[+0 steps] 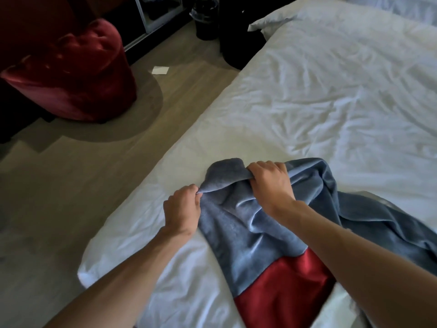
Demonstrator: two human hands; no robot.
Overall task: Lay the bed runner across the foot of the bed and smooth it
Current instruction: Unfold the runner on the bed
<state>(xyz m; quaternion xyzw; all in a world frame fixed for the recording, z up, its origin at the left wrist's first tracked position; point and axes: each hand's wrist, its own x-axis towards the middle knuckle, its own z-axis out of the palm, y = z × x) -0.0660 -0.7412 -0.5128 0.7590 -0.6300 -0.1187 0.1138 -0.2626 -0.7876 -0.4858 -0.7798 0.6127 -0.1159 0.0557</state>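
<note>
Head camera showed me the bed runner (246, 235) lying crumpled on the near part of the bed (319, 110), close to the corner nearest me. It was a blue-grey plush cloth with a red satin band at its near end, and it sat bunched in thick folds rather than spread flat, trailing off toward the right edge of the picture.

I saw the left hand (182, 210) pinching the runner's edge between thumb and curled fingers, at the cloth's left side. The right hand (272, 183) was clamped over a gathered fold at the runner's far end, knuckles up and fingers wrapped into the plush. Between the two hands a flap of the cloth humped up off the duvet. Both bare forearms reached in from the bottom of the picture.

Under the runner the white duvet was wrinkled across the whole bed, and a white pillow (276, 21) lay at the far end. Left of the bed, on the wooden floor (71, 190), stood a red velvet chair (71, 72). Beyond it I made out a white scrap of paper (160, 70) on the floor and a dark waste bin (205, 18) farther back.
</note>
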